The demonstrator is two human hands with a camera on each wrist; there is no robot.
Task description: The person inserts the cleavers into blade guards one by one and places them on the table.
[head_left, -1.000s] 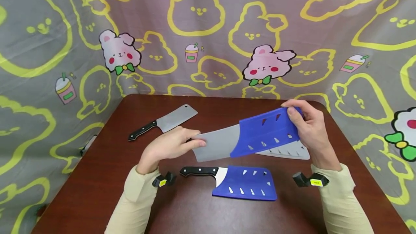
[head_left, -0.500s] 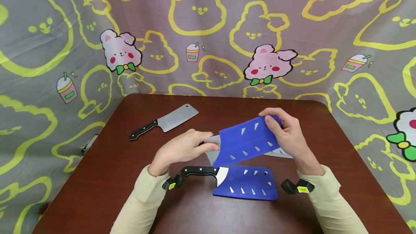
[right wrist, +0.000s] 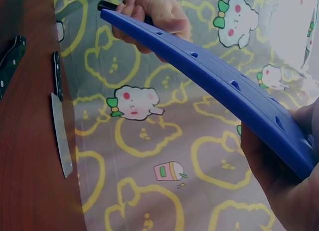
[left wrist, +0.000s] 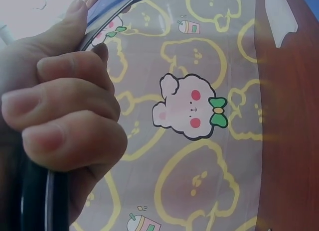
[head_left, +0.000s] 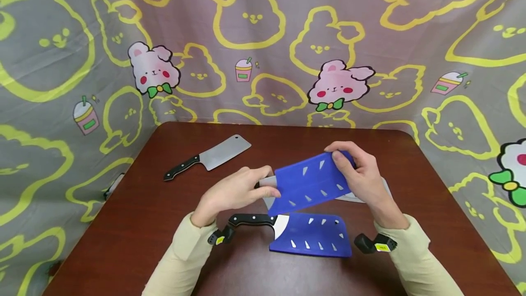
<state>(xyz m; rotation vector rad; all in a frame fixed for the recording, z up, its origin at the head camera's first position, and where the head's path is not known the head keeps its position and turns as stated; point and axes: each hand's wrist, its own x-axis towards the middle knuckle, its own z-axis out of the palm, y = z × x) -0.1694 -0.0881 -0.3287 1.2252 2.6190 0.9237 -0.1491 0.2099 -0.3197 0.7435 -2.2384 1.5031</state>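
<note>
In the head view my left hand (head_left: 242,191) grips a cleaver; its black handle (left wrist: 45,203) runs through the curled fingers in the left wrist view. The thumb lies on the bare strip of the blade (head_left: 269,202) near the handle. A blue blade cover (head_left: 308,184) with tapered slots encloses the rest of that blade. My right hand (head_left: 361,175) pinches the far end of this cover, thumb on its near face. Both are held tilted above the table. Just below them lies another cleaver with a black handle (head_left: 248,219), its blade in a second blue cover (head_left: 310,234).
A bare cleaver (head_left: 226,152) lies at the back left of the brown table (head_left: 287,275), handle toward the left. A white slotted cover (head_left: 352,198) lies behind the right hand, partly hidden. Patterned cloth (head_left: 271,26) hangs around the table's back and sides.
The blue cover has slid leftward along the cleaver's blade, leaving only a short strip bare by the left hand. The left hand has shifted right. Over the last half second both hands barely moved.
</note>
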